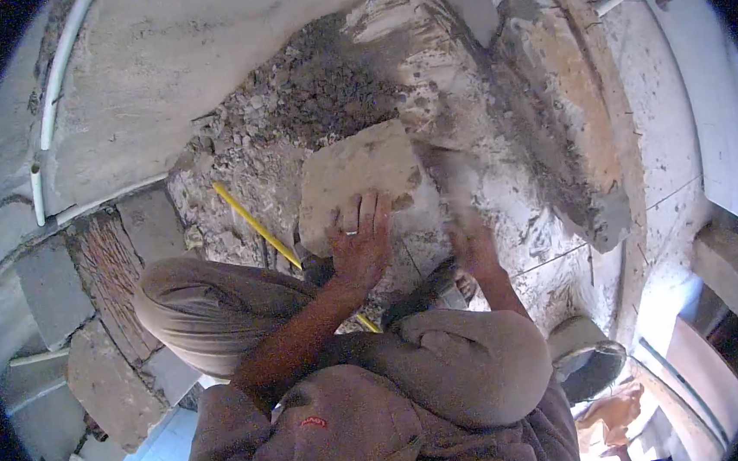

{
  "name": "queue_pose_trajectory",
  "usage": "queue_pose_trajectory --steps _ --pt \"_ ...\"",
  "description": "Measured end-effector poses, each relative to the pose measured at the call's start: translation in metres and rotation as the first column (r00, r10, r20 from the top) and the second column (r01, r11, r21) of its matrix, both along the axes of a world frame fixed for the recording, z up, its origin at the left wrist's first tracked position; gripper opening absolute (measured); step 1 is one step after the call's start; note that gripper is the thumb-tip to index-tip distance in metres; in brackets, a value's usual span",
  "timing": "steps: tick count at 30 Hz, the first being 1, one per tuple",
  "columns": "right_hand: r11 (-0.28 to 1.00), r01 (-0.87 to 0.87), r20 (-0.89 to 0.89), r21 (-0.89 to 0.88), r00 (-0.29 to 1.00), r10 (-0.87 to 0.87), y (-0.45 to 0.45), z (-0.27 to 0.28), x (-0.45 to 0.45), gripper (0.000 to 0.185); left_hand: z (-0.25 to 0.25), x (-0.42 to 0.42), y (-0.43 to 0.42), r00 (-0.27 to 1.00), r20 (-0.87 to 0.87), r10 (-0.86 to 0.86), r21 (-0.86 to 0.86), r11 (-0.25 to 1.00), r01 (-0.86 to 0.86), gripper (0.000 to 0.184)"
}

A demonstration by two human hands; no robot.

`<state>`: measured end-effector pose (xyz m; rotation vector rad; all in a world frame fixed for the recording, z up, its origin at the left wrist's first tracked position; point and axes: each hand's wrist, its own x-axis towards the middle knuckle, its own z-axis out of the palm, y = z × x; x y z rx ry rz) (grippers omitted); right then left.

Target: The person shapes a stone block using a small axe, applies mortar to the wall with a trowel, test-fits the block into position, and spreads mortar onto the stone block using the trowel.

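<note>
A rough, pale stone block (356, 175) stands in front of me on the dusty ground. My left hand (362, 235), with a ring on one finger, lies on the near part of its top, fingers stretched out flat. To the right of the block is my right hand (473, 235), smeared by motion, so its fingers and anything in them cannot be made out. A thin yellow rod (256, 225) lies slanted to the left of the block and runs toward my legs, which hide part of it.
Dark rubble and loose soil (323, 82) lie behind the block, against a plastered wall (174, 64). Stone slabs (112, 385) stand at the left. A bucket (581, 335) sits by my right knee. White pipes (65, 64) run along the left wall.
</note>
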<state>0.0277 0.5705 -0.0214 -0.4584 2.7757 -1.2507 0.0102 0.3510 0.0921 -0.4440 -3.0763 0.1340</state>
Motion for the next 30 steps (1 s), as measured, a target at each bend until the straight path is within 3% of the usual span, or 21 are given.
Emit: queue_pose_trajectory --steps 1,4,5,6,8,9,10,11,12,13,14,16,18,19,20,21,22,24,26,27,30 --pt "1.000 0.007 -0.018 0.003 1.000 -0.007 0.003 -0.004 0.004 0.028 -0.001 0.000 0.001 1.000 -0.012 -0.006 -0.002 1.000 0.006 0.053" --pt "0.812 0.444 0.530 -0.379 0.823 -0.203 0.007 -0.017 0.016 0.027 -0.009 0.000 -0.003 0.998 -0.056 -0.014 0.051 0.999 0.017 0.054" --pt "0.765 0.486 0.485 -0.422 0.834 -0.263 0.005 0.042 0.001 0.023 -0.007 0.005 -0.003 1.000 -0.020 -0.004 0.046 0.999 0.005 0.054" --pt "0.673 0.381 0.424 -0.633 0.899 -0.110 0.012 0.064 -0.003 0.024 -0.001 0.012 0.000 0.999 0.045 0.007 0.011 1.000 -0.008 0.054" --pt "0.480 0.456 0.419 -0.749 0.888 -0.189 0.006 0.072 0.001 0.025 -0.004 0.000 0.000 0.999 0.048 0.001 -0.018 1.000 0.000 0.054" --pt "0.484 0.453 0.419 -0.749 0.889 -0.184 0.003 0.062 -0.002 0.025 -0.002 0.003 0.001 0.999 0.032 0.014 0.028 0.999 -0.015 0.055" --pt "0.859 0.197 0.091 -0.473 0.980 -0.174 -0.003 0.039 -0.012 0.028 -0.002 0.002 0.001 1.000 0.003 0.025 0.075 0.997 -0.025 0.055" --pt "1.000 0.004 -0.201 -0.002 0.980 -0.005 -0.006 0.031 -0.021 0.030 -0.001 0.005 0.001 1.000 -0.012 0.022 0.078 0.997 -0.021 0.055" --pt "1.000 0.013 -0.216 0.002 0.976 -0.013 -0.003 0.030 -0.019 0.030 -0.001 0.008 0.000 1.000 0.025 0.006 0.023 1.000 -0.007 0.056" --pt "0.987 0.148 0.161 -0.057 0.977 -0.138 -0.001 0.029 -0.017 0.031 -0.004 0.004 -0.002 0.998 0.056 -0.014 -0.035 0.999 0.016 0.057" --pt "0.957 0.283 0.521 -0.072 0.828 -0.206 0.000 0.030 -0.019 0.032 -0.005 -0.007 -0.001 0.999 0.035 -0.020 -0.038 0.999 0.022 0.057" --pt "0.929 0.350 0.462 -0.122 0.848 -0.259 0.004 0.035 -0.001 0.033 -0.003 0.002 0.000 1.000 0.026 0.003 -0.002 1.000 -0.003 0.059" --pt "0.730 0.418 0.474 -0.541 0.868 -0.145 0.010 0.071 -0.016 0.033 -0.002 0.006 -0.001 0.999 0.044 0.012 0.002 1.000 -0.012 0.058" --pt "0.635 0.454 0.480 -0.625 0.865 -0.146 0.005 0.055 -0.012 0.035 -0.003 0.001 -0.001 1.000 0.011 0.004 0.012 1.000 -0.004 0.058" --pt "0.636 0.451 0.473 -0.627 0.868 -0.149 0.001 0.042 -0.010 0.035 -0.001 0.001 -0.001 1.000 0.004 0.002 0.014 1.000 -0.002 0.058" --pt "0.904 0.260 0.357 -0.339 0.925 -0.132 -0.002 0.027 -0.015 0.037 -0.001 0.000 -0.001 1.000 0.027 0.004 -0.005 1.000 -0.004 0.057" --pt "0.997 0.061 0.258 0.039 0.964 -0.070 -0.006 0.008 -0.017 0.039 -0.001 0.001 0.000 0.999 0.051 0.004 -0.025 1.000 -0.003 0.057" --pt "0.992 0.118 0.225 0.039 0.967 -0.124 -0.009 0.002 -0.028 0.046 -0.001 0.003 -0.001 1.000 -0.001 -0.016 0.009 1.000 0.016 0.058" --pt "0.929 0.354 0.464 -0.109 0.845 -0.268 -0.005 0.015 -0.017 0.043 -0.008 -0.004 -0.004 1.000 -0.022 0.000 0.032 1.000 0.000 0.059" --pt "0.884 0.400 0.445 -0.243 0.855 -0.265 -0.001 0.015 -0.006 0.038 -0.006 -0.002 -0.004 1.000 0.026 0.011 0.027 1.000 -0.012 0.060" --pt "0.941 0.303 0.416 -0.149 0.883 -0.219 -0.007 0.007 -0.009 0.035 -0.006 0.001 -0.003 0.998 0.055 0.011 0.035 0.999 -0.013 0.060"
